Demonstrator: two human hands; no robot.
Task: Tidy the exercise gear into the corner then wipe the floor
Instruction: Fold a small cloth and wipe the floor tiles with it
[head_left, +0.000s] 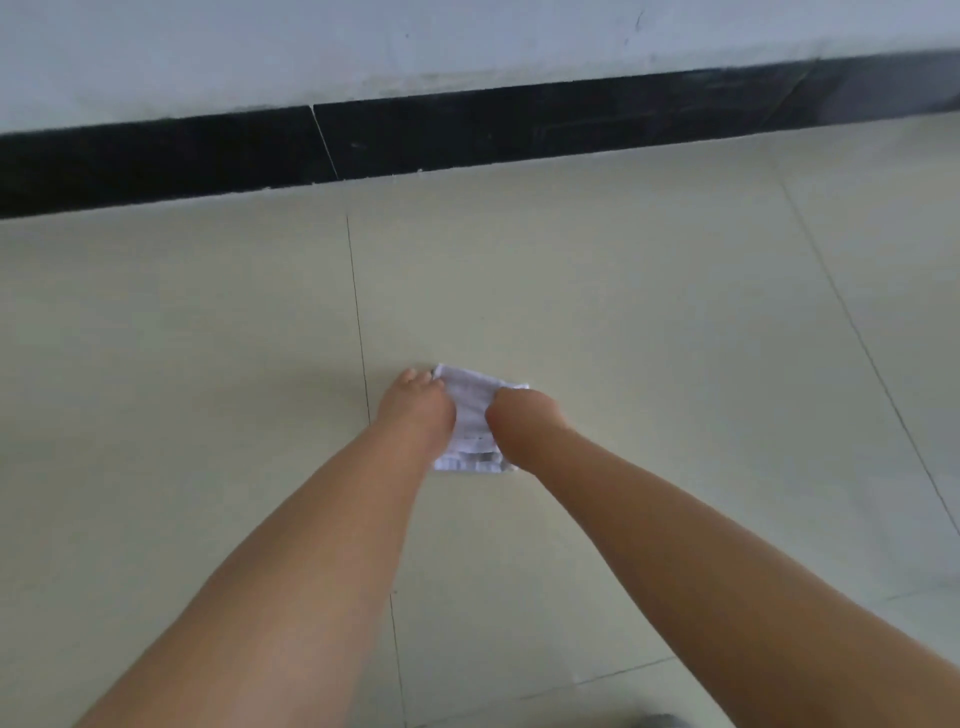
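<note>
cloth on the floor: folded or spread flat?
Folded. The white cloth shows stacked layered edges at its near end, a compact pad under both hands on the tile floor.

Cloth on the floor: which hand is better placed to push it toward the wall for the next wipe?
Probably the left hand: its fingers lie along the cloth, reaching its far edge. The right hand covers only the right side, fingers hidden.

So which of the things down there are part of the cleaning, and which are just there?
Part of the job:
- white cloth, folded, lying on the floor
- left hand and right hand, both pressing on the cloth

Just there:
- black skirting strip
- white wall
- grey thing at the bottom edge, unclear what
</note>
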